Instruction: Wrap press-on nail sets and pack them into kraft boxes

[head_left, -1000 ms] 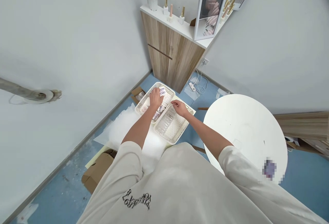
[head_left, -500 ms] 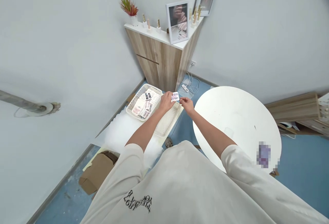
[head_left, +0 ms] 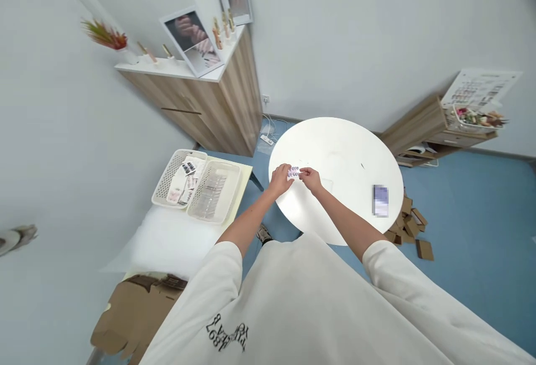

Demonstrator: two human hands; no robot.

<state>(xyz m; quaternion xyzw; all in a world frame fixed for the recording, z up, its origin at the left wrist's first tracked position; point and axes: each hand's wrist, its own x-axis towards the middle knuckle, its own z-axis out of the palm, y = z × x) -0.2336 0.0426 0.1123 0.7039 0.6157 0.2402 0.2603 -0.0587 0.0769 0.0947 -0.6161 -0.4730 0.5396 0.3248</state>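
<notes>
A small white card with two rows of purple-toned press-on nails [head_left: 293, 172] is held over the left part of the round white table [head_left: 335, 136]. My left hand [head_left: 281, 179] grips its left edge between thumb and fingers. At the card's right edge, my right hand [head_left: 310, 178] is closed in a pinch on it. To the left, a white basket [head_left: 163, 182] contains nail cards and packets. Beside it stands another white basket [head_left: 234, 183] with several clear packs lying inside.
Bubble wrap [head_left: 167, 242] and brown cardboard [head_left: 129, 309] lie at the lower left. A pixelated purple item [head_left: 381, 201] is on the table's right side. Small brown boxes [head_left: 412, 225] are piled on the floor. A wood-grain cabinet [head_left: 226, 114] stands ahead.
My view and both hands have swung right, from above the baskets to the round table, carrying the nail card. My right hand, just off the card before, now touches its edge.
</notes>
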